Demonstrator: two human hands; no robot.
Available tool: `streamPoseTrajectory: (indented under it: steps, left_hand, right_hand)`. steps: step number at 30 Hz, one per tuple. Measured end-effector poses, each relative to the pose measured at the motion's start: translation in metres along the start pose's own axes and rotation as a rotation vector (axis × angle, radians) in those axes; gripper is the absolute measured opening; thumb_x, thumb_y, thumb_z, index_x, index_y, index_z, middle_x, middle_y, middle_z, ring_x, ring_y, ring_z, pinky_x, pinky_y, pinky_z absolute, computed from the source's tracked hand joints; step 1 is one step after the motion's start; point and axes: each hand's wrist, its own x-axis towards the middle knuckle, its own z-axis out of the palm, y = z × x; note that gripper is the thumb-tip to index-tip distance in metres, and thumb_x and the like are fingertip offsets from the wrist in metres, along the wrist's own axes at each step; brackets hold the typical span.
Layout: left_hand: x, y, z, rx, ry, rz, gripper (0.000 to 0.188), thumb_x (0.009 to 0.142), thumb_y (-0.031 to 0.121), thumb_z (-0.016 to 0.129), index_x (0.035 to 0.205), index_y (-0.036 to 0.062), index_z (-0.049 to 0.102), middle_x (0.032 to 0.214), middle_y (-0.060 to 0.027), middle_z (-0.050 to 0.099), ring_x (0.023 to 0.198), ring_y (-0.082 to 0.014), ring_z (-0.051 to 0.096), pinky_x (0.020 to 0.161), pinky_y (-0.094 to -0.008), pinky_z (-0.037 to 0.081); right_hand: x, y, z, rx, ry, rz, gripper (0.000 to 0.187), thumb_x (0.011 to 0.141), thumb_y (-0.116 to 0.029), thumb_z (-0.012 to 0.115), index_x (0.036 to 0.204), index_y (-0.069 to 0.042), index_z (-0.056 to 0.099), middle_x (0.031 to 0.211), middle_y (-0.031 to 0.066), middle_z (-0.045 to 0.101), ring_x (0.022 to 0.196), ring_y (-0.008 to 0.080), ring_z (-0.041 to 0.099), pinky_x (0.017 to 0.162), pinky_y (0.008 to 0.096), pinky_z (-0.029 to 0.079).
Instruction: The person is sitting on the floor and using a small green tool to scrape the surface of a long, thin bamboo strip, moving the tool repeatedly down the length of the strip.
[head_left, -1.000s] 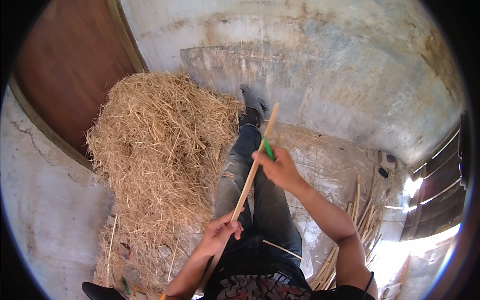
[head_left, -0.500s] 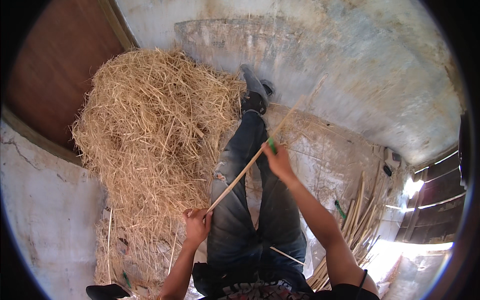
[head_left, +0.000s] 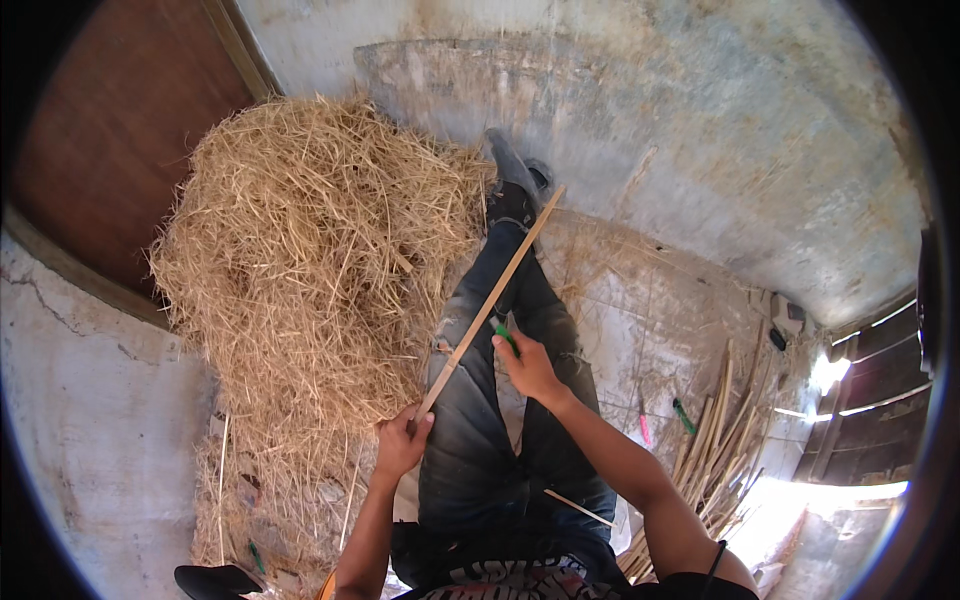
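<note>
A long, pale bamboo strip (head_left: 490, 300) slants across my outstretched legs (head_left: 470, 430), its far tip near my shoes. My left hand (head_left: 402, 445) pinches the strip's near end, thumb on top. In my right hand (head_left: 532, 372) is a green-handled utility knife (head_left: 507, 336), with the fingers wrapped round it. The knife's blade end points up toward the strip, just to its right; I cannot tell whether it touches. A thin sliver of bamboo (head_left: 580, 508) lies across my right thigh.
A big heap of straw shavings (head_left: 300, 240) fills the left side against the wall. To the right lies a bundle of bamboo sticks (head_left: 710, 440), with a pink-handled tool (head_left: 645, 430) and a green one (head_left: 684, 417) beside it. A pale wall (head_left: 680, 130) curves beyond my feet.
My right hand has drawn the knife back toward me, from farther up the strip. The strip has swung slightly left at its far end. The pink-handled tool now shows past my arm.
</note>
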Motion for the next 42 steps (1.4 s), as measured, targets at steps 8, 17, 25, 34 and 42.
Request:
streamPoseTrajectory:
  steps: [8,17,25,34,42]
  left_hand:
    - [-0.014,-0.013,0.003,-0.012,-0.049,0.047,0.032,0.109,0.027,0.056,0.126,0.0059,0.074,0.064,-0.0089,0.06,0.058,-0.0238,0.063,0.069,-0.0371,0.05]
    - [-0.017,-0.007,-0.005,0.375,-0.014,0.197,0.02,0.105,0.024,0.06,0.097,0.0079,0.069,0.067,-0.0118,0.063,0.071,-0.0323,0.066,0.101,-0.0582,0.035]
    - [-0.016,-0.022,0.01,0.512,0.057,0.292,0.015,0.1,0.025,0.069,0.096,0.0111,0.072,0.07,-0.0085,0.066,0.072,-0.0262,0.066,0.098,-0.0544,0.038]
    - [-0.014,-0.025,0.006,0.495,0.059,0.377,0.02,0.098,0.02,0.07,0.115,0.0102,0.074,0.067,-0.0059,0.062,0.07,-0.0248,0.064,0.099,-0.0539,0.037]
    - [-0.016,-0.022,0.018,0.507,0.118,0.322,0.022,0.096,0.021,0.072,0.114,0.0089,0.075,0.067,-0.0078,0.065,0.068,-0.0242,0.066,0.098,-0.0537,0.039]
  right_hand:
    - [-0.012,0.004,0.009,-0.269,-0.15,-0.178,0.055,0.106,-0.053,0.058,0.086,-0.003,0.069,0.059,0.0172,0.06,0.054,0.0372,0.064,0.052,0.0494,0.049]
    - [-0.018,-0.017,0.015,-0.435,-0.215,-0.244,0.056,0.104,-0.055,0.058,0.085,-0.003,0.071,0.064,0.0195,0.065,0.06,0.0414,0.067,0.057,0.0514,0.053]
    - [-0.004,-0.039,0.005,-0.606,-0.329,-0.085,0.061,0.105,-0.058,0.053,0.089,-0.003,0.072,0.073,0.0242,0.07,0.075,0.045,0.071,0.068,0.0554,0.056]
    - [0.095,0.041,-0.138,-0.578,0.13,0.26,0.065,0.107,-0.059,0.046,0.1,-0.001,0.075,0.092,0.0281,0.073,0.095,0.0475,0.071,0.086,0.0583,0.054]
    - [-0.008,-0.041,-0.01,-0.506,-0.318,-0.02,0.062,0.105,-0.06,0.052,0.089,-0.003,0.071,0.074,0.0233,0.071,0.074,0.0463,0.071,0.068,0.0549,0.057]
